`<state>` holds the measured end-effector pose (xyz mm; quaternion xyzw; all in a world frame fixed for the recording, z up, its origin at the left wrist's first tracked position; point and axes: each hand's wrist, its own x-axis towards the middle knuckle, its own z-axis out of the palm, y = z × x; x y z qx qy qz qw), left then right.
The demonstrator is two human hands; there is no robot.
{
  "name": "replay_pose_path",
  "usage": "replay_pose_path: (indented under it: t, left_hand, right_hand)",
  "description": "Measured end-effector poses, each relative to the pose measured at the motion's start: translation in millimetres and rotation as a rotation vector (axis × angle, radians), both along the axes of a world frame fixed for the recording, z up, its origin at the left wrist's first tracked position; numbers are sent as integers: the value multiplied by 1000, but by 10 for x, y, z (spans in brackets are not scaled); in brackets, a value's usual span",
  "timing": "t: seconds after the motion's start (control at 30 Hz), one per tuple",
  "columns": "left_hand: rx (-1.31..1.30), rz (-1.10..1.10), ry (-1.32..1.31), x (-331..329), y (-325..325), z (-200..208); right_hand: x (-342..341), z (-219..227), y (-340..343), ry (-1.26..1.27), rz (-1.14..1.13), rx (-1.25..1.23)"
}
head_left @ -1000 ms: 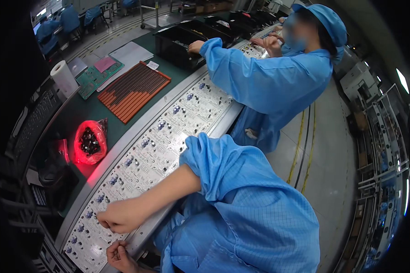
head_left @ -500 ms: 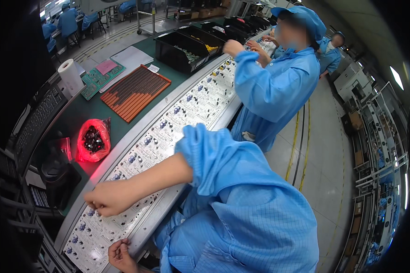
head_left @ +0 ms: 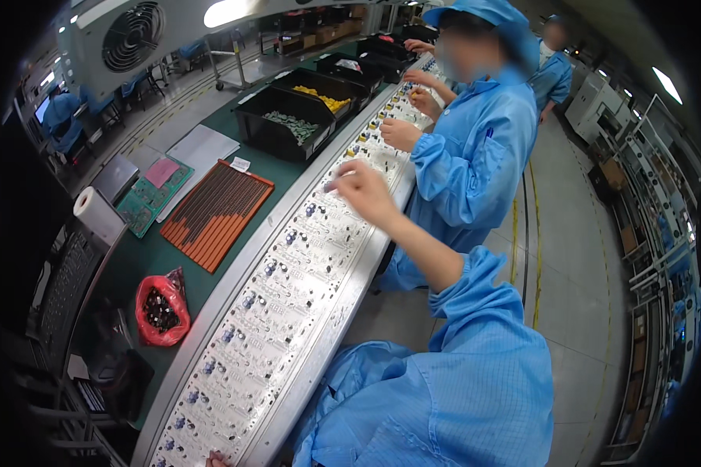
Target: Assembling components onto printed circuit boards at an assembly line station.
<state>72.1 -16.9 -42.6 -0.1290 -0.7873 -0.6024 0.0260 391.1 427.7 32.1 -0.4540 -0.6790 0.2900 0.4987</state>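
Right hand (head_left: 364, 193) is over the far stretch of white circuit boards (head_left: 297, 271) running near-left to far-right, fingers bent, blur hides any grip; left hand (head_left: 216, 461) mostly cropped at near end, can't tell; go light around blue capacitors (head_left: 270, 268).

- left hand (head_left: 216, 460) mostly cut off by the lower edge;
- right hand (head_left: 366, 194) blurred, too smeared to show any hold;
- circuit boards (head_left: 284, 300) cut off at the lower edge;
- dark pieces (head_left: 160, 308) in the red bag (head_left: 166, 337) too small to identify
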Motion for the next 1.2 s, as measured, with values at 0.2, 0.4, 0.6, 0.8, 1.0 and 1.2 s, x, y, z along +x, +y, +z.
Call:
replay_pose_path:
  t: [0.2,0.4,0.6,0.8,1.0,1.2]
  left_hand:
    - [25,169,453,-191,-87,-367]
    - [-23,197,521,-162,-94,-448]
    - [-89,251,495,-51,-38,-321]
    - [-131,276,356,-72,-72,-362]
    - [-198,297,453,-46,-51,-331]
    - [-196,325,349,-154,-175,-357]
  right_hand:
    - [-1367,90,-717,-447,900,553]
    - [-1697,-223,-878,19,1121,1154]
    - [-1498,-313,-953,10,1202,995]
    - [-1524,-452,-911,-50,1265,906]
    - [-1519,-456,-902,-74,1295,879]
    - [-1544,-378,-924,-104,1416,788]
